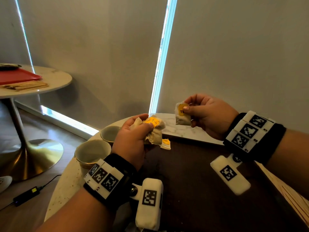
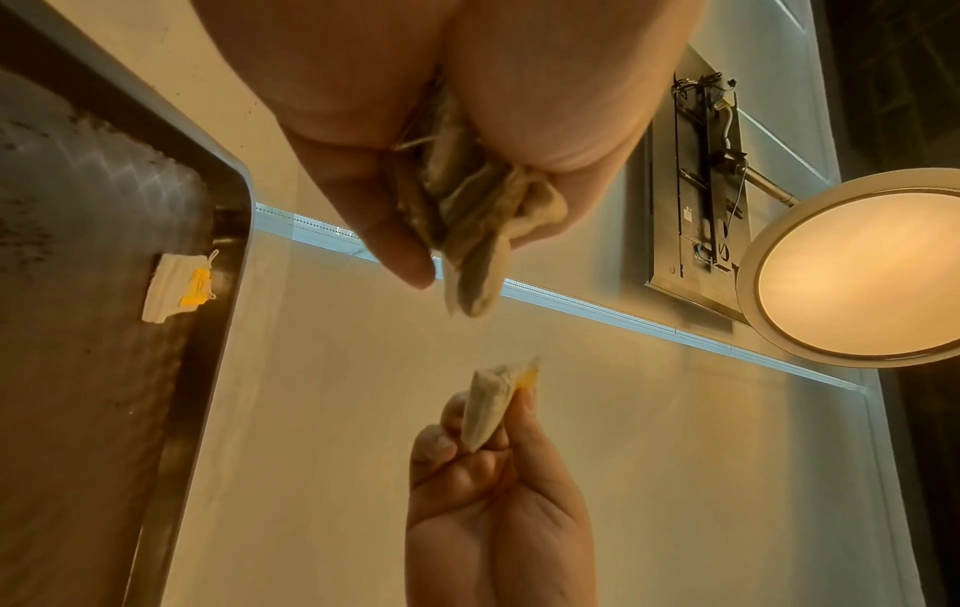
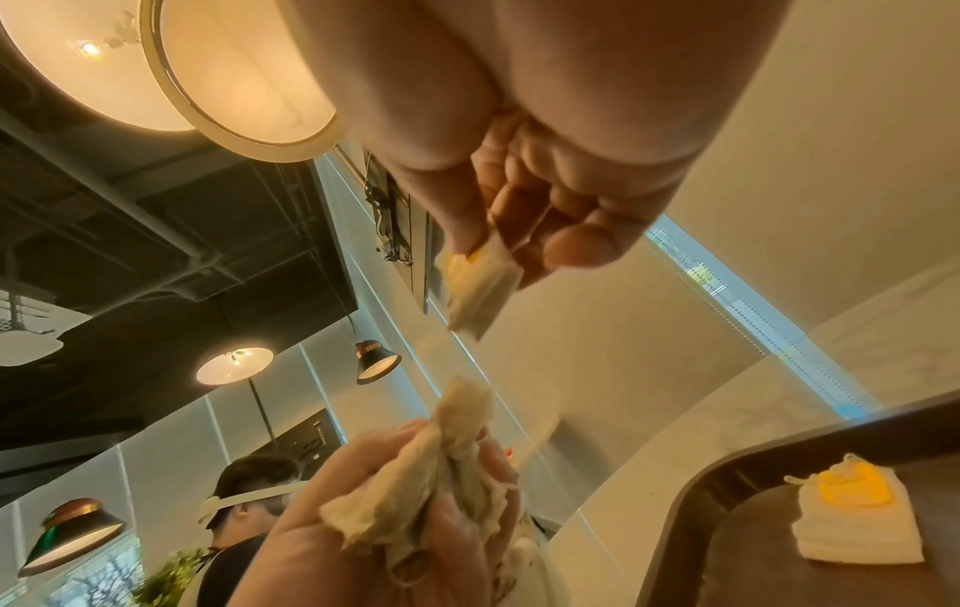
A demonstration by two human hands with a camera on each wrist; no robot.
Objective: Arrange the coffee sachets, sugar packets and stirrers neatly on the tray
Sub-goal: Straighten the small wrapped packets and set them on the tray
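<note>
We see two bare hands raised above a dark brown tray (image 1: 200, 173) that sits on a round marble table (image 1: 180, 129).

Far to the left of both hands, a second round table (image 1: 55, 77) carries a red tray (image 1: 18, 76) and a bundle of wooden stirrers (image 1: 26, 85) lying just in front of it.

Nearer, just left of the left knuckles, two pale cups (image 1: 92, 152) stand side by side on the marble.

The left hand (image 1: 132, 139) has its fingers and thumb curled tightly around a crumpled bunch of sachets (image 1: 154, 131), pale paper pouches with yellow tags; their ends stick out past the fingertips. From the left wrist view, the bunch (image 2: 478, 213) is squeezed between thumb and fingers (image 2: 384, 221).

Just below that hand's fingertips, one loose sachet (image 1: 165, 144) with a yellow tag lies flat on the tray, near its far corner, touching no hand.

To the right, apart from the left hand, the right hand (image 1: 209, 114) pinches a single sachet (image 1: 182, 115) between thumb and forefinger, the other fingers curled in behind. The pouch hangs down from the fingertips with its yellow tag under the thumb, well clear of the tray.

At the far right edge, beneath the right forearm, more wooden stirrers (image 1: 291, 196) lie beside the tray.
</note>
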